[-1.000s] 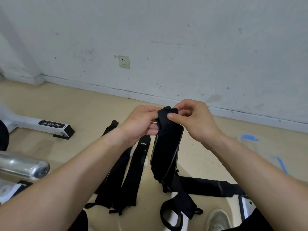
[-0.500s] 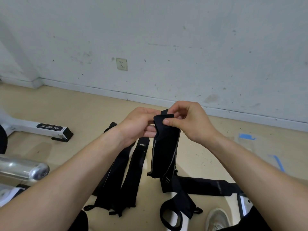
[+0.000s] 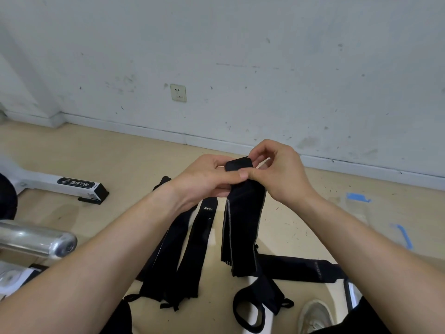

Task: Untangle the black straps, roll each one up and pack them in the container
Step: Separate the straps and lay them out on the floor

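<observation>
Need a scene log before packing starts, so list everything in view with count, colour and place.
held strap: one, black with grey edge stitching, hanging from both hands
floor straps: several, black, overlapping on the floor below the hands; exact count unclear
wall socket: one, white, on the wall
machine foot: one, white with black end cap, floor at left
metal bar: one, silver, lower left
tape pieces: two, blue, floor at right
shoe: one, off-white, bottom right
left hand: grips the held strap's top end
right hand: pinches the same end
</observation>
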`<control>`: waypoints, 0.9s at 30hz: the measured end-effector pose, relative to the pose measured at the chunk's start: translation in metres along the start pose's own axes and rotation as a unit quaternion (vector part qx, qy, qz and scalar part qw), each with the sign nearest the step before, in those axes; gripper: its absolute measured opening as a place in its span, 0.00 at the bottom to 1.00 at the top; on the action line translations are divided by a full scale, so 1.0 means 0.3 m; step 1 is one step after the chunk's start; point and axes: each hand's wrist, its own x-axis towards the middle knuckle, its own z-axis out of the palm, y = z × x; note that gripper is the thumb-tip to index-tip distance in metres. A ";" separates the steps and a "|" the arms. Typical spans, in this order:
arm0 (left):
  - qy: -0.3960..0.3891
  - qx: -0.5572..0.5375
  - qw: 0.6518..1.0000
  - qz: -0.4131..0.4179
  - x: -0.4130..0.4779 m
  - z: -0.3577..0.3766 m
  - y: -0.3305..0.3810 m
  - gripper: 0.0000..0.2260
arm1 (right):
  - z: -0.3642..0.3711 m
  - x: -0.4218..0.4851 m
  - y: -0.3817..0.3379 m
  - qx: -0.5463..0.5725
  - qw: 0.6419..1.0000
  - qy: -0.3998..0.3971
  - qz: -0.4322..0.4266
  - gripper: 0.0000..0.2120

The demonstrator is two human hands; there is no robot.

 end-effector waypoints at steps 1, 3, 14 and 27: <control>0.010 0.008 1.000 0.004 0.002 0.002 -0.008 0.13 | 0.001 -0.001 0.004 -0.006 1.000 0.009 0.000 0.15; 0.034 0.015 0.999 0.005 0.006 0.002 -0.019 0.13 | 0.012 -0.004 0.018 -0.007 1.000 0.022 0.010 0.18; 0.168 -0.147 0.973 0.065 0.003 -0.008 -0.038 0.11 | 0.096 -0.057 0.036 0.149 0.974 -0.118 0.124 0.14; 0.083 -0.136 0.987 0.008 -0.082 0.051 -0.179 0.22 | 0.185 -0.019 -0.043 0.322 0.926 0.001 0.195 0.08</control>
